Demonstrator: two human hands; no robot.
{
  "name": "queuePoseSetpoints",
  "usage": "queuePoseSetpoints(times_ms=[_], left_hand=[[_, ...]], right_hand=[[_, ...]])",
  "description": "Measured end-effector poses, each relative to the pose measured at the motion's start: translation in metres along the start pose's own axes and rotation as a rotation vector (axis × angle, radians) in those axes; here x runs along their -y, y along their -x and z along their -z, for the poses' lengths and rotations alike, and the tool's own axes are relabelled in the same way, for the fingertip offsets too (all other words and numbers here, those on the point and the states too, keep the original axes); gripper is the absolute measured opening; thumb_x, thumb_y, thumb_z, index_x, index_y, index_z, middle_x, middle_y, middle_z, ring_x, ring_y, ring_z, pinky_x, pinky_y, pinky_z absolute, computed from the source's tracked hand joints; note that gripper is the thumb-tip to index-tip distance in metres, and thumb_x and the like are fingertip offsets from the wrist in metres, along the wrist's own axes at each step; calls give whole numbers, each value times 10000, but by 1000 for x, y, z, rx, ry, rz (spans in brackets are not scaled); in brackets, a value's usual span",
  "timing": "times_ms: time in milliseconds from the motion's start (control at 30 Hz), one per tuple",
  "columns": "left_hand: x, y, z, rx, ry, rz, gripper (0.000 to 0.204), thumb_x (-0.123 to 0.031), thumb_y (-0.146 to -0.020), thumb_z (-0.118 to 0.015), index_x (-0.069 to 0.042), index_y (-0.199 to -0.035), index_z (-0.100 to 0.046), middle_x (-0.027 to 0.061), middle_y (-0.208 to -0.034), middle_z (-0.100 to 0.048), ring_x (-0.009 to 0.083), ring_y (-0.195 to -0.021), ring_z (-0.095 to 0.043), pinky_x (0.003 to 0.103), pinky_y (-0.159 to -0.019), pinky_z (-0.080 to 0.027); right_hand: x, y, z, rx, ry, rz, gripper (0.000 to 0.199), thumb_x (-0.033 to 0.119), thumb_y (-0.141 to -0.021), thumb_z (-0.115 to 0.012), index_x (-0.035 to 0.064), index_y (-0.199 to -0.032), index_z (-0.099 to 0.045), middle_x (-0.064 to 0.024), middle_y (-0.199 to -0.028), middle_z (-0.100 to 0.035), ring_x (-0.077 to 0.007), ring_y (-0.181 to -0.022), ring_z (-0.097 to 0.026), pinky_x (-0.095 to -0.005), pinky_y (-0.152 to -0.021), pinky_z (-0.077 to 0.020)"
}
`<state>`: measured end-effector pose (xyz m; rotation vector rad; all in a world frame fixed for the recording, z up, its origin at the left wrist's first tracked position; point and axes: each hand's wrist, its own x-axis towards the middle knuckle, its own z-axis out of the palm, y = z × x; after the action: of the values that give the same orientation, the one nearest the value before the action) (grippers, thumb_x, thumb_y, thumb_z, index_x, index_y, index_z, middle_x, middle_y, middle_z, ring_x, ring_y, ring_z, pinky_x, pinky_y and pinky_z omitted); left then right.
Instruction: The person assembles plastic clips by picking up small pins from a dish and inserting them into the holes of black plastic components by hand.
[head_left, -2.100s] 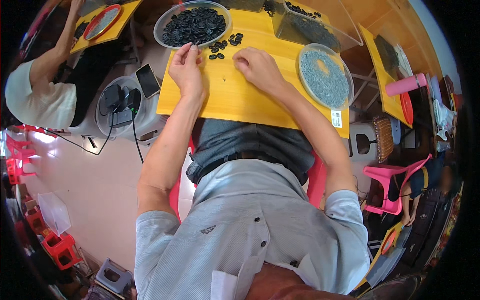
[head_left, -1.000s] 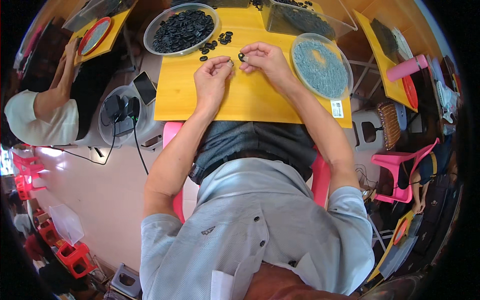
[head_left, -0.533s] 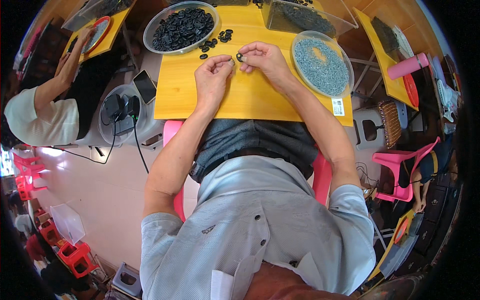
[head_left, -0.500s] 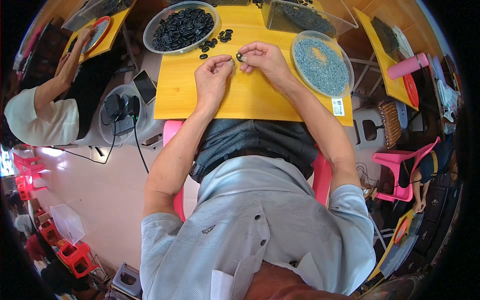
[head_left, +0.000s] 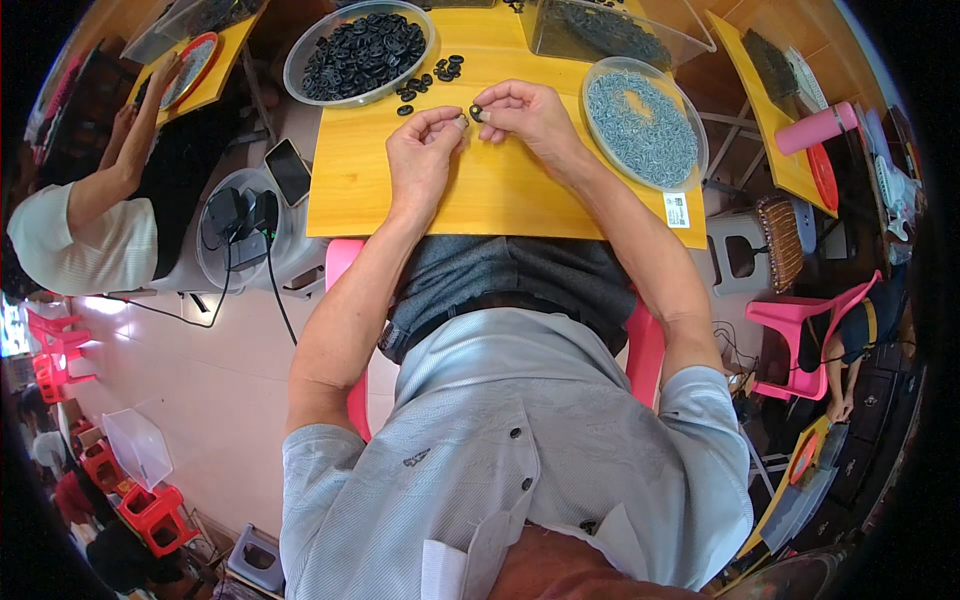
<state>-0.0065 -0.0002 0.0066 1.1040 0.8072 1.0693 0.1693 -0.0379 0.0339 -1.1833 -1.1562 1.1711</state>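
Note:
Over the yellow table (head_left: 360, 190), my two hands face each other with fingertips close but apart. My right hand (head_left: 530, 120) pinches a small black round part (head_left: 476, 113) between thumb and fingers. My left hand (head_left: 422, 155) is closed in a pinch; whatever tiny thing sits at its fingertips is too small to name. Several loose black oval parts (head_left: 448, 68) lie just beyond my left hand, beside a clear round bowl (head_left: 290, 70) heaped with black oval parts (head_left: 365, 55). Right of my right hand stands a clear round tray (head_left: 698, 165) of small silvery screws (head_left: 650, 145).
A clear rectangular bin (head_left: 560, 45) with dark parts stands at the far right of the table. A white label (head_left: 676, 210) is near its front right corner. Left are a phone (head_left: 288, 172), a tub with black adapters (head_left: 228, 215) and a co-worker's arm (head_left: 115, 170). A pink bottle (head_left: 815, 128) lies right.

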Motion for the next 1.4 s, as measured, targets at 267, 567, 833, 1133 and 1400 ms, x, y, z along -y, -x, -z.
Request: queuePoseSetpoints(times_ms=[267,567,833,1133,1400], left_hand=[[7,-4,3,22,31,21,179,-22,-920,-700,41,-1088,-692,58,-893,-707,107,-737,-644,222,-684,-515],[5,-6,4,53,48,59,203,-3,-925,-687,73,-1113,-679,98,-953,-720,127,-767,-662,234,-712,-534],[5,-6,5,33,69,103,208,27,-915,-678,105,-1106,-652,133,-910,-718,166,-752,-675,250,-708,-544],[-2,-1,2,30,41,101,187,9,-904,-699,119,-1053,-676,128,-897,-727,136,-749,-678,222,-693,-546],[2,-1,3,39,33,108,202,10,-899,-706,118,-1066,-670,129,-894,-727,139,-754,-681,228,-696,-546]], right_hand=[[-5,1,-5,4,-35,-4,202,34,-904,-640,-62,-1081,-651,-110,-854,-709,-143,-743,-673,-249,-702,-536],[-6,1,-3,-18,-21,15,197,26,-899,-638,-62,-1075,-649,-99,-860,-703,-133,-735,-668,-244,-693,-532],[-6,1,-5,-6,-1,28,176,4,-900,-630,-66,-1059,-656,-98,-870,-704,-120,-731,-662,-235,-684,-530],[-7,1,-6,-17,29,27,166,-14,-905,-624,-77,-1055,-657,-104,-875,-707,-123,-724,-662,-233,-671,-526],[-10,3,-6,4,14,30,158,6,-910,-639,-71,-1047,-655,-106,-865,-711,-129,-727,-665,-240,-677,-522]])
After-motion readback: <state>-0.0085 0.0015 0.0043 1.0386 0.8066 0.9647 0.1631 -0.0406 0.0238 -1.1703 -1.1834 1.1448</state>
